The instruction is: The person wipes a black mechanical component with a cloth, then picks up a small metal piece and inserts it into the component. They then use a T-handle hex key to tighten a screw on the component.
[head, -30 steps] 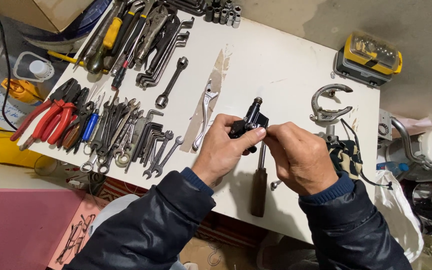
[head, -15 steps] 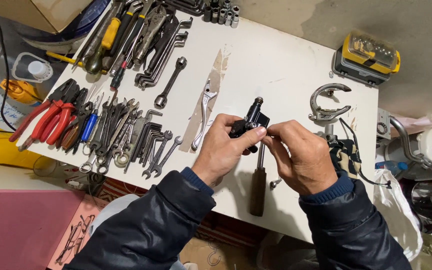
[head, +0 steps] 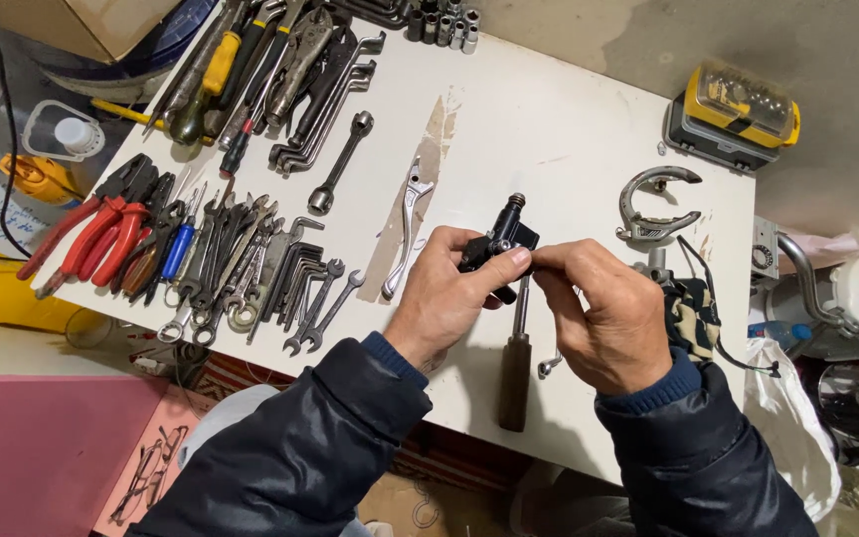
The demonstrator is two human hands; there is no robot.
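Over a white work table (head: 569, 129) crowded with tools, a person in a dark jacket holds a small black metal fitting (head: 497, 247) between both hands, just above the table's middle. The part is compact and blocky, matte black, with a short cylindrical stem rising from its top that ends in a dull silver cap; its lower half is hidden behind the fingers. The left hand (head: 441, 296) grasps the black body from the side, thumb laid across its front, while the right hand (head: 603, 313) pinches its right edge with thumb and forefinger, the other fingers curled in. Directly beneath the hands lies a screwdriver with a dark brown handle (head: 515, 383), its shaft running up under the fitting; whether the two touch cannot be told. A polished silver lever (head: 406, 231) rests just left of the hands on a bare, scraped strip of the tabletop. Farther left, a fan of wrenches and hex keys (head: 251, 278) sits beside red-handled pliers (head: 91, 234), with a lone combination spanner (head: 340, 164) above them. To the right, a curved chrome clamp (head: 653, 204) lies near the table's edge, and a yellow and black bit case (head: 733, 114) occupies the far right corner.
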